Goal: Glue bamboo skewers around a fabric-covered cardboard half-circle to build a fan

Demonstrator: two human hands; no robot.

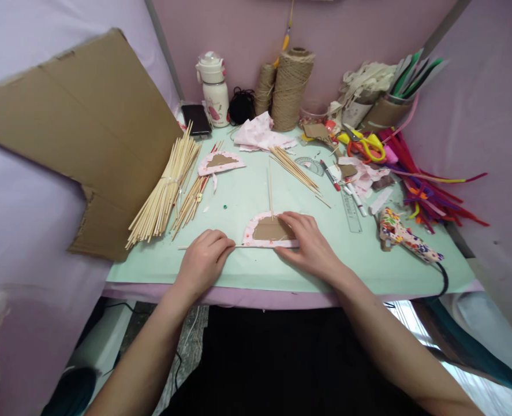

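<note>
A half-circle of cardboard (269,232), edged with pink-patterned fabric, lies in front of me with its straight side towards me. My right hand (311,245) grips its right end, thumb along the straight edge and fingers over the curve. My left hand (206,257) pinches a thin wooden skewer (185,248) that runs along the line of that straight edge. Another skewer (270,188) points away from me, its near end on the cardboard. A second fabric-edged half-circle (223,160) lies farther back on the left.
Left are a bundle of skewers (164,193) and a large cardboard sheet (108,127). A patterned glue gun (407,234), scissors (368,144) and pipe cleaners (424,185) lie right. A bottle (215,95) and twine spool (291,89) stand at the back.
</note>
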